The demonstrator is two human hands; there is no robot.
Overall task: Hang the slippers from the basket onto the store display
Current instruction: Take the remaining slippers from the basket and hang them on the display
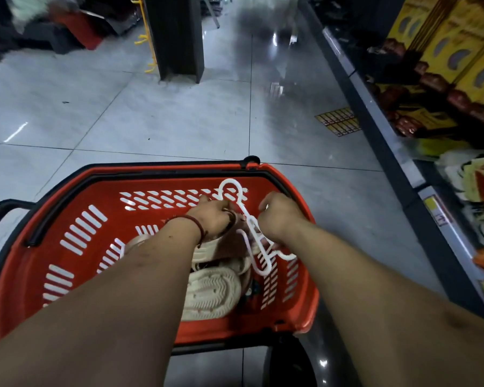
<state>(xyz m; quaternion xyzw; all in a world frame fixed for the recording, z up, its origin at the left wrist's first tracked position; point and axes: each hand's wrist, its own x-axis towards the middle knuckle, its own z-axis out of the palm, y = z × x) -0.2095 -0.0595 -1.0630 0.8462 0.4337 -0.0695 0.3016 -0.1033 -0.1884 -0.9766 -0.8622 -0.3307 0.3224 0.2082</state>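
A red shopping basket (76, 191) with a black rim and handle sits on the floor below me. Inside lie cream slippers (211, 296), soles up, partly hidden by my arms. A white plastic slipper hanger (252, 227) with a round hook stands over the basket between both hands. My left hand (211, 216) grips a brown slipper strap and the hanger's stem. My right hand (281, 216) curls around the hanger's right side.
A grey tiled floor stretches ahead. A dark pillar (176, 37) with yellow display hooks (146, 37) stands at the far middle. Shelving (397, 152) with yellow boxes and packets runs along the right. Dark and red goods are piled at the far left.
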